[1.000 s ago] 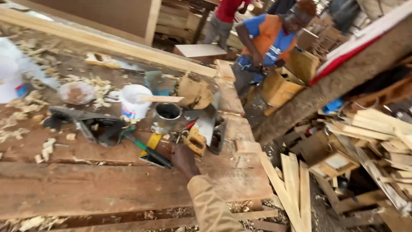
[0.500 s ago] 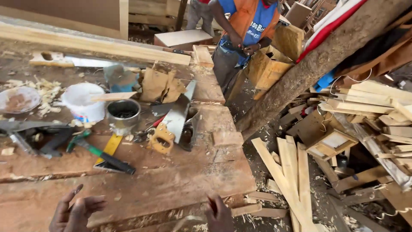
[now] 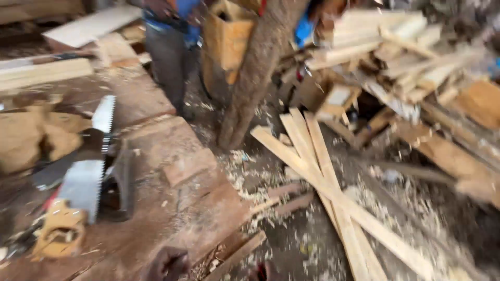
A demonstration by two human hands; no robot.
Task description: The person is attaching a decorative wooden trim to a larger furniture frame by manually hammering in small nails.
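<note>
The left hand (image 3: 167, 263) sat at the bottom edge of the view, resting on the near edge of the wooden worktop (image 3: 172, 156); it held nothing, though blur hid how far its fingers were spread. The right hand (image 3: 264, 270) barely showed beside it, over the sawdust floor, its grip impossible to tell. The handsaw (image 3: 83, 179) lay on the worktop up and to the left of the left hand, well apart, its yellow handle nearest the camera. Loose planks (image 3: 323, 177) lay crossed on the floor to the right.
</note>
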